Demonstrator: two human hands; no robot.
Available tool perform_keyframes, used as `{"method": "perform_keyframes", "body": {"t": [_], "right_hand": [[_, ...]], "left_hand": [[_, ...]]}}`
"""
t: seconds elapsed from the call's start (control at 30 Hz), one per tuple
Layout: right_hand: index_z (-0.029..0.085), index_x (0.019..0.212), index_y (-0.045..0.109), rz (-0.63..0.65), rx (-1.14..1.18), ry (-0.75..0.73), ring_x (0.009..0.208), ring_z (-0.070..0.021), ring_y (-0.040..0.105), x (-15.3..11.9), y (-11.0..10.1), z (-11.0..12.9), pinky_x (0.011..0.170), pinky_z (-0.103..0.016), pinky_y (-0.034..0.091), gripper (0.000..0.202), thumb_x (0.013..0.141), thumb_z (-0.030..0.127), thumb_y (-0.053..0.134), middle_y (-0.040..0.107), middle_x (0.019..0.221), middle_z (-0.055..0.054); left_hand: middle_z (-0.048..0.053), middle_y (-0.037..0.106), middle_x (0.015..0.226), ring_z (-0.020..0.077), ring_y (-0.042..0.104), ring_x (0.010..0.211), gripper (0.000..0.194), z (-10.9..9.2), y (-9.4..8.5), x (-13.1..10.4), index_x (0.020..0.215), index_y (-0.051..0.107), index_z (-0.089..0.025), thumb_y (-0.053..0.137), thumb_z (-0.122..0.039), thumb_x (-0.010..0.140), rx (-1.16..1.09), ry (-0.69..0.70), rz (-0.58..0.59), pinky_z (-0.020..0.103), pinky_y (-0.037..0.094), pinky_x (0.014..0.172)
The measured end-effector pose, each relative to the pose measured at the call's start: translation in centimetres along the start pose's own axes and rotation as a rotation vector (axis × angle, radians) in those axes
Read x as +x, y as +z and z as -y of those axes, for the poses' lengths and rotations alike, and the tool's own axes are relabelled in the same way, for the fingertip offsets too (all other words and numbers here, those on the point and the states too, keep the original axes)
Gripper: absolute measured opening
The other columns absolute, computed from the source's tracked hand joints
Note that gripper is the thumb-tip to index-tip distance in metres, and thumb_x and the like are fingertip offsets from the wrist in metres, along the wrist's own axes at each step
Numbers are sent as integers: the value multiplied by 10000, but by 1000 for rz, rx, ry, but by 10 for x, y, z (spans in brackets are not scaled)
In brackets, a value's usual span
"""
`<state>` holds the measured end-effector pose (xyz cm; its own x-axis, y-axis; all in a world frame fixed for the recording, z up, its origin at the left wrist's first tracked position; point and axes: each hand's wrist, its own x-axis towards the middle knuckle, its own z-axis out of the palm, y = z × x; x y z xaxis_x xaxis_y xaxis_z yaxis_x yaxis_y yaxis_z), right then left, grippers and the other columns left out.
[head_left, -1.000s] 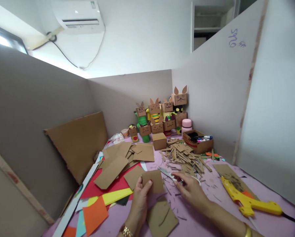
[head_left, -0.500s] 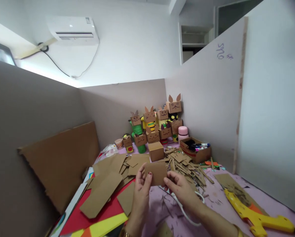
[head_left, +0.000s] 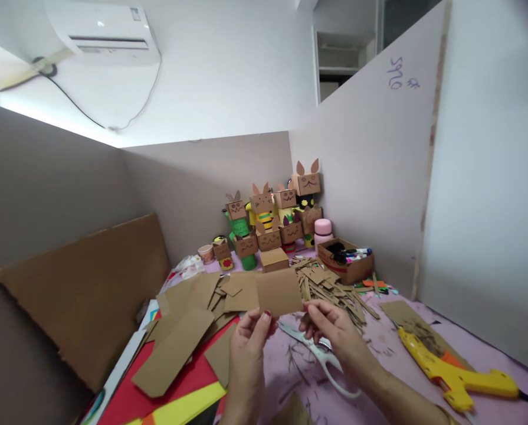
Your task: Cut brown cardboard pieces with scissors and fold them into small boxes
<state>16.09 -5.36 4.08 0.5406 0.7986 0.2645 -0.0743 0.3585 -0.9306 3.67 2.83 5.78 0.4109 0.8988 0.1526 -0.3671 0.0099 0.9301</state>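
Note:
A small rectangular piece of cardboard (head_left: 280, 293) is held up above the table by both hands. My left hand (head_left: 249, 348) pinches its lower left edge between thumb and fingers. With thumb and fingertips my right hand (head_left: 334, 332) grips the lower right corner. Beneath the right hand lies a pair of scissors (head_left: 334, 370) with white handles, partly covered by the hand. Just behind the held piece stands a plain cardboard box (head_left: 274, 260), its lower part hidden.
Cardboard animal figures (head_left: 264, 203) stand at the back. Cardboard scraps (head_left: 330, 289) are heaped at right, larger sheets (head_left: 175, 348) at left. A yellow glue gun (head_left: 449, 372) lies at right. An open box of markers (head_left: 346, 268) stands near a pink bottle (head_left: 322, 229).
The view has shifted slightly. Both hands still hold the cardboard, the left now gripping it lower and the right at its lower corner. More of the scissors shows.

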Motion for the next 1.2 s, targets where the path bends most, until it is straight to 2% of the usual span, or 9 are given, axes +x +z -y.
{"method": "perform_keyframes", "body": {"t": [0.1, 0.3, 0.47, 0.53, 0.6, 0.7, 0.83, 1.03, 1.2], "right_hand": [[146, 764, 603, 15, -18, -4, 525, -101, 495, -3, -2, 3, 501, -212, 375, 313, 770, 459, 627, 621, 612, -1], [162, 702, 547, 35, -179, -36, 548, -112, 509, -6, -3, 6, 539, -228, 415, 285, 814, 424, 552, 595, 616, -2], [180, 716, 537, 100, -519, -66, 584, -148, 544, -7, -12, 8, 561, -254, 430, 361, 887, 451, 368, 604, 637, -21], [179, 733, 577, 114, -734, -78, 655, -188, 565, -5, -24, 9, 623, -298, 423, 337, 884, 410, 383, 631, 688, -49], [167, 847, 628, 144, -964, -71, 783, -266, 583, -4, -36, 8, 718, -379, 403, 172, 791, 296, 529, 670, 834, -110], [124, 943, 648, 255, -1217, -28, 892, -369, 591, -3, -49, 3, 758, -449, 406, 316, 631, 139, 601, 664, 962, -198], [94, 1007, 642, 324, -1397, 22, 932, -409, 591, -6, -48, -3, 752, -465, 433, 421, 590, 136, 607, 624, 1043, -254], [141, 979, 654, 345, -1410, 47, 845, -363, 638, -9, -39, -14, 691, -413, 432, 363, 633, 92, 553, 695, 910, -202], [181, 861, 679, 265, -1150, 51, 793, -285, 637, 1, -48, -8, 667, -338, 421, 252, 633, 132, 585, 715, 831, -103]], "left_hand": [[-1, 667, 655, 108, 562, 613, 200, 1, 2, -3, 724, 668, -154, 752, -307, 628, -10, -22, 10, 217, 451, 633], [-10, 667, 697, 118, 569, 649, 253, -3, 7, -8, 756, 665, -181, 690, -421, 682, -43, -30, 4, 218, 455, 619], [3, 679, 714, 104, 555, 625, 248, -6, 3, -8, 797, 670, -158, 734, -346, 649, 67, -58, 26, 188, 429, 573], [-3, 687, 738, 101, 568, 633, 233, -7, 1, -6, 827, 653, -173, 713, -338, 675, 43, -53, 12, 184, 434, 576], [-12, 686, 740, 103, 585, 649, 210, -8, -1, -3, 831, 635, -186, 701, -327, 691, 30, -45, 1, 191, 450, 604], [-13, 689, 765, 114, 610, 688, 202, -12, -3, 0, 838, 622, -190, 703, -303, 691, -7, -36, -10, 205, 471, 634], [-42, 676, 715, 88, 612, 640, 168, -22, -4, 0, 812, 610, -199, 699, -268, 687, -70, -13, -73, 177, 476, 609], [-49, 671, 769, 97, 617, 691, 160, -36, -3, 0, 795, 606, -214, 691, -230, 660, -152, 47, -190, 166, 491, 549], [-60, 625, 758, 107, 591, 658, 131, -42, -7, 0, 731, 585, -206, 670, -201, 632, -244, 88, -272, 182, 499, 481]]}}
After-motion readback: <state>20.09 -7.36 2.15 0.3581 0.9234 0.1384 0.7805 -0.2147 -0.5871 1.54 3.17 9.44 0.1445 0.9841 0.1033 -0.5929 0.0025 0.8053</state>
